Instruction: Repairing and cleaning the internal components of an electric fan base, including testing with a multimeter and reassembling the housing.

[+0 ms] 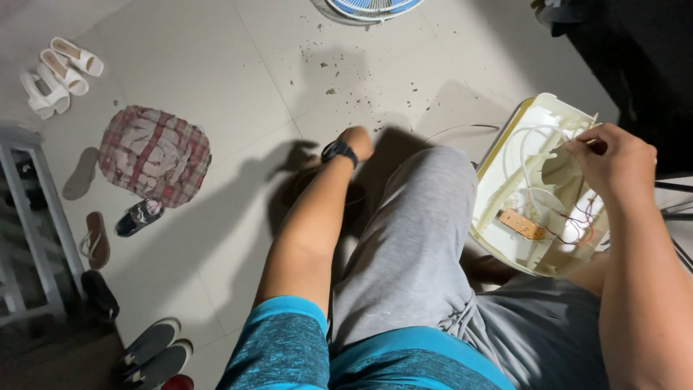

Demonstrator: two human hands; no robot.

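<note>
Grey-trousered knees (pixel 426 238) fill the lower view. Against the right knee leans a cream plastic housing (pixel 538 180), open side up, with white wires (pixel 530 162) and a small brown circuit board (pixel 521 224) inside. At its upper edge the right hand (pixel 613 162) pinches the wires with closed fingers. Reaching down past the left knee toward the tiled floor (pixel 216 72), the left hand (pixel 357 141) wears a black watch (pixel 339 150); whether it grips anything cannot be told.

Casing (pixel 538 155) on the right thigh, right hand (pixel 613 162) on it.
Left hand (pixel 357 141) down beyond the knee; bag (pixel 154 154) and shoes (pixel 141 217) far left.
</note>
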